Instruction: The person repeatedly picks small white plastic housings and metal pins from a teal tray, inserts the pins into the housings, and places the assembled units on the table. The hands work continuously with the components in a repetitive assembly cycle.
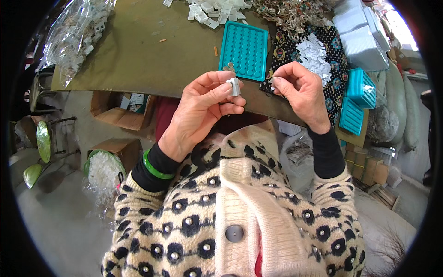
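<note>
Head view, looking down over a spotted cream cardigan [230,217] toward a brown worktable [138,55]. Left hand [203,111] raised before the table's near edge, fingers closed around a small white plastic clip [234,86], pinched between thumb and fingertips, just below the teal moulded tray [243,50]. Green bangle [154,168] on the left wrist, over a black sleeve. Right hand [299,90] close beside the left but not touching it, thumb and forefinger pressed together at the tips; whatever sits between them too small to make out. Teal moulded tray lying flat on the table directly beyond both hands, rows of round dimples facing up. Black patterned cloth [334,69] to the right of the tray, bearing a heap of small white pieces [314,53]. Further white clips [214,10] scattered at the table's far edge; clear plastic bag [76,32] of similar parts at far left. Two more teal trays [357,99] stacked on edge at right, beside white boxes [357,34]. Cardboard box [117,111] under the table at left; green-rimmed basket of white pieces [104,168] on the floor nearby.
</note>
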Motion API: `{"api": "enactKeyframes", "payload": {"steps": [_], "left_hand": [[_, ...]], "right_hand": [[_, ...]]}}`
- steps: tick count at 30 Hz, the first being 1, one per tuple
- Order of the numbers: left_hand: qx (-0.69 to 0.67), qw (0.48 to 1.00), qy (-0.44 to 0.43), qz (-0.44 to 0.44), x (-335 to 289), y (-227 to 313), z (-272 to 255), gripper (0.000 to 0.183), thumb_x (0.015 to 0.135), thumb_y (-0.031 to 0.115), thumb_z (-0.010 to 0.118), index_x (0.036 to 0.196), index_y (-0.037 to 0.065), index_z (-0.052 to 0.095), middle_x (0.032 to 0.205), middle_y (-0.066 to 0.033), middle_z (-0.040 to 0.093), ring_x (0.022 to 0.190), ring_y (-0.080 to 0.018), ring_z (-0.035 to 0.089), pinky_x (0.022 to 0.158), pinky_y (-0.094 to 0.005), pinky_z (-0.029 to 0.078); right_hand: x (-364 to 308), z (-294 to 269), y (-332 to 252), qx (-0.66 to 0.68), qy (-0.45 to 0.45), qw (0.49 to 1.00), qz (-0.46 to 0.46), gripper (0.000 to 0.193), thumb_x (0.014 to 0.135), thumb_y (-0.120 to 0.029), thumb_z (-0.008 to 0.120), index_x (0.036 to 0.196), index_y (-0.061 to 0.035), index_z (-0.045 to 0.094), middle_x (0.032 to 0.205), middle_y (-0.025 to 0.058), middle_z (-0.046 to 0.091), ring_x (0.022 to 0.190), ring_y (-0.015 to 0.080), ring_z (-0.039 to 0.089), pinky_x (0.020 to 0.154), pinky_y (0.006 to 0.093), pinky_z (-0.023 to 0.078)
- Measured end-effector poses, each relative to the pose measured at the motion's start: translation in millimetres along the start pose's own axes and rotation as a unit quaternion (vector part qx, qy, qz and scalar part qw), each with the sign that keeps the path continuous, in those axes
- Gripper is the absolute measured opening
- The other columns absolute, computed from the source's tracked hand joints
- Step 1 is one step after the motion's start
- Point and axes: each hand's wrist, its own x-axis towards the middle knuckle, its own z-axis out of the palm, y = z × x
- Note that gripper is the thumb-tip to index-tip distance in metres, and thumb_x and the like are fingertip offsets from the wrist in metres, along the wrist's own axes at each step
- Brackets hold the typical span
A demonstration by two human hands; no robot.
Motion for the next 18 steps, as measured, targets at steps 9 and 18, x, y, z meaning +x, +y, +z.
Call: {"api": "enactKeyframes", "payload": {"steps": [9, 18], "left_hand": [[-0.015, 0.999, -0.042, -0.016, 4, -1, 5, 0.025, 0.095, 0.009, 0.061, 0.119, 0.001, 0.06, 0.095, -0.0131, 0.068, 0.075, -0.0222, 0.068, 0.066, -0.033, 0.059], [-0.058, 0.997, -0.045, -0.027, 5, -2, 5, 0.021, 0.096, 0.009, 0.06, 0.116, 0.0, 0.06, 0.095, -0.0134, 0.068, 0.075, -0.0218, 0.069, 0.064, -0.0311, 0.059]], "right_hand": [[-4, 60, -6, 0.192, 0.062, 0.972, -0.123, 0.006, 0.094, -0.002, 0.062, 0.096, -0.0009, 0.057, 0.096, 0.0048, 0.058, 0.082, 0.0091, 0.057, 0.073, 0.0232, 0.049], [-3, 62, 1, 0.168, 0.071, 0.975, -0.126, 0.007, 0.091, -0.001, 0.064, 0.092, -0.0013, 0.058, 0.093, 0.0062, 0.059, 0.08, 0.0141, 0.058, 0.072, 0.0269, 0.048]]}}
